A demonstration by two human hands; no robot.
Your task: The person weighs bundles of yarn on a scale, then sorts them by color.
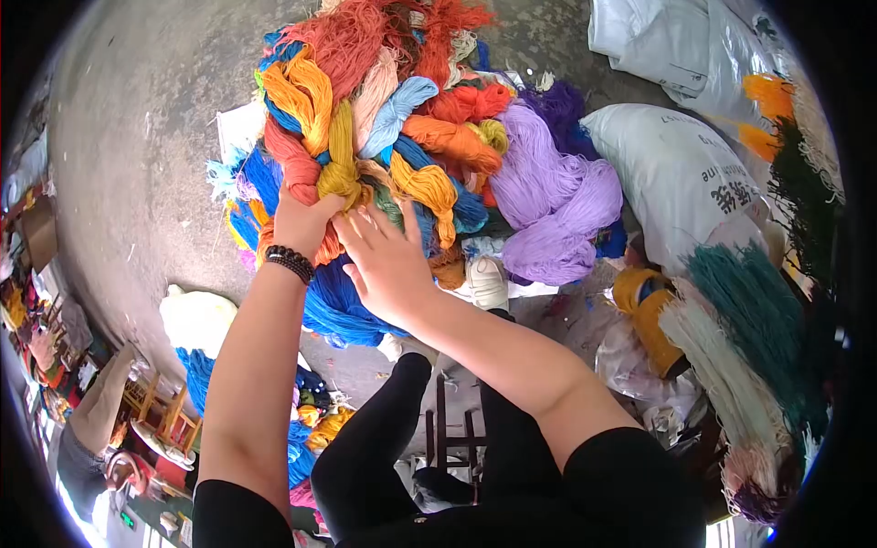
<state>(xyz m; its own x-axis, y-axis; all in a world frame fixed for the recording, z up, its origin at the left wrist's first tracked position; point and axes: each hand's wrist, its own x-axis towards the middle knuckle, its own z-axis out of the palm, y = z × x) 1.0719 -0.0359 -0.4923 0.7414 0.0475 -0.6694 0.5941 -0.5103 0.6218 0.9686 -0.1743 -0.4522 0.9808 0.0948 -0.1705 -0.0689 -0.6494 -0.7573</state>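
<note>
A large heap of yarn skeins lies on the floor before me. My left hand (pixel 306 222), with dark beads at the wrist, is at the near side of the heap, its fingers partly hidden against an olive-yellow skein (pixel 342 151) and a red one (pixel 290 157). Just to its right, my right hand (pixel 388 260) rests on the skeins with its fingers apart. Near its fingertips lie a yellow-orange skein (pixel 425 187) and a green one. Blue yarn (pixel 343 297) sits below both hands. A lilac skein (pixel 557 196) is farther right.
White printed sacks (pixel 671 173) stand to the right. Teal yarn (pixel 744 306) and cream yarn (pixel 717 356) hang at the lower right. A white bundle (pixel 196 320) lies at the left. Another person's arm (pixel 105 397) shows at the far left, near wooden chairs.
</note>
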